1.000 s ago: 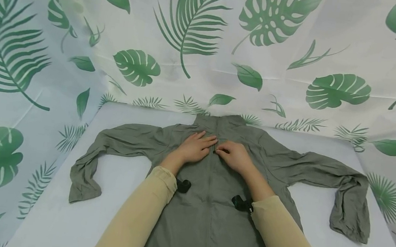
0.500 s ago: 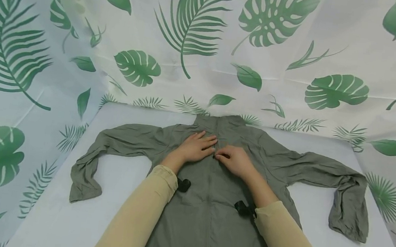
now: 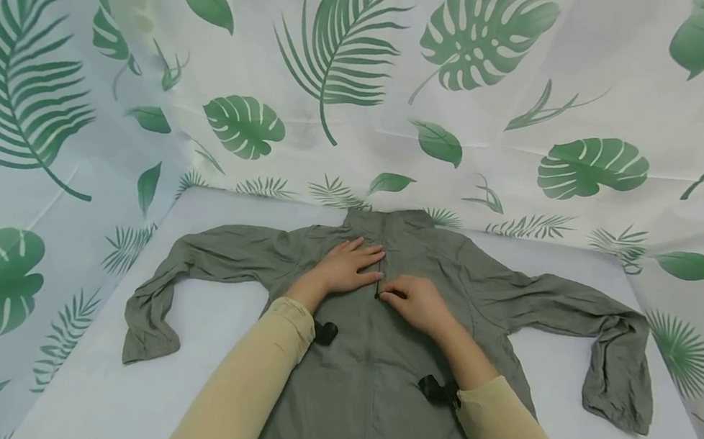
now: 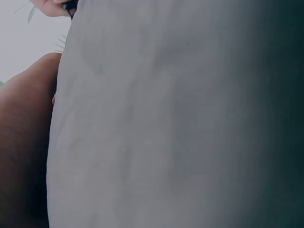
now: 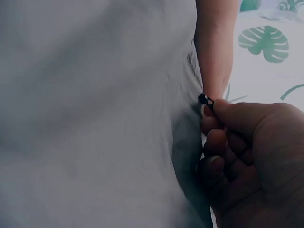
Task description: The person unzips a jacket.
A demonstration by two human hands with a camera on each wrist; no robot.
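A grey-green jacket (image 3: 316,418) lies spread front side up, collar at the far end, a zipper running down its middle. My left hand (image 3: 340,267) lies flat on the chest just left of the zipper, fingers spread. Between thumb and curled fingers, my right hand (image 3: 417,303) pinches the small black zipper pull (image 5: 205,99) at the zipper line. A thin dark line runs along the zipper just above the pull. Jacket cloth fills most of the left wrist view, with part of the left hand (image 4: 28,123) at its edge.
The jacket's sleeves (image 3: 231,253) stretch out to both sides on a white table (image 3: 208,333). Behind and at the sides hangs a white curtain (image 3: 346,154) printed with green leaves. Small black wrist cameras (image 3: 326,332) sit at both cuffs.
My right hand has drawn the zipper pull down along the zipper, toward me, away from the collar. The left hand stays pressed in place, its thumb now farther out from its fingers.
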